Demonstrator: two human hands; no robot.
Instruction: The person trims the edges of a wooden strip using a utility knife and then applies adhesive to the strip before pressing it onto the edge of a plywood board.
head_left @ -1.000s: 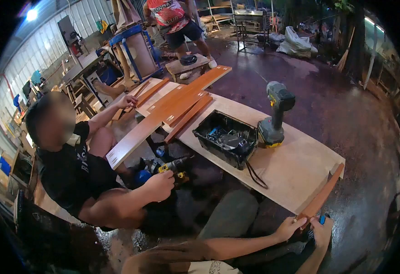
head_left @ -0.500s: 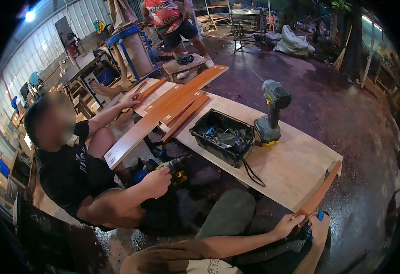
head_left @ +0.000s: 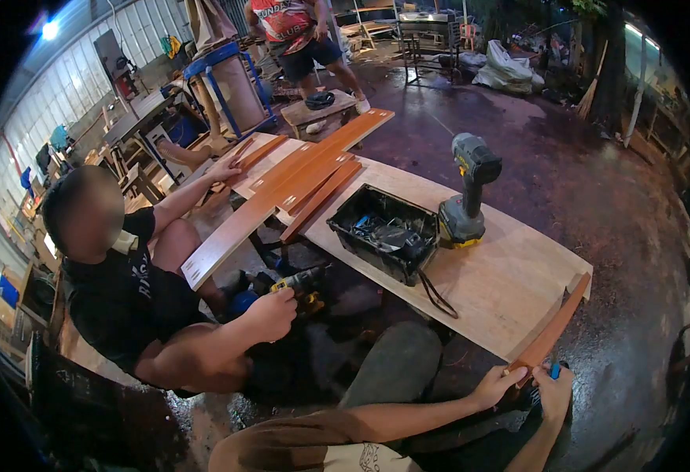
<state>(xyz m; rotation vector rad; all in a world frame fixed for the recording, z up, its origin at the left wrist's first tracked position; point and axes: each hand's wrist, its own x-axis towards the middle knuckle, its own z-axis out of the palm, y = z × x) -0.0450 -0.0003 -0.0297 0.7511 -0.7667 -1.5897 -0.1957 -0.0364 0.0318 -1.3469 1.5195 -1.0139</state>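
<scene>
My left hand is closed around the near end of a reddish-brown wooden strip, which slants along the right end of the board. Close beside it, my right hand is closed on a small blue object by the strip's end; its kind is too small and covered to tell. Beyond my hands, a cordless drill stands upright on its battery. A black plastic bin next to it holds small dark and blue items, and a strap hangs over its side.
A seated co-worker at the left holds a yellow-and-black drill low beside the board. The co-worker's other hand rests by several reddish planks stacked crosswise. Another person stands behind a low wooden stool.
My right hand has shifted very slightly to the right with the blue object. The co-worker's far hand has flattened a little near the planks. My left hand stays on the wooden strip.
</scene>
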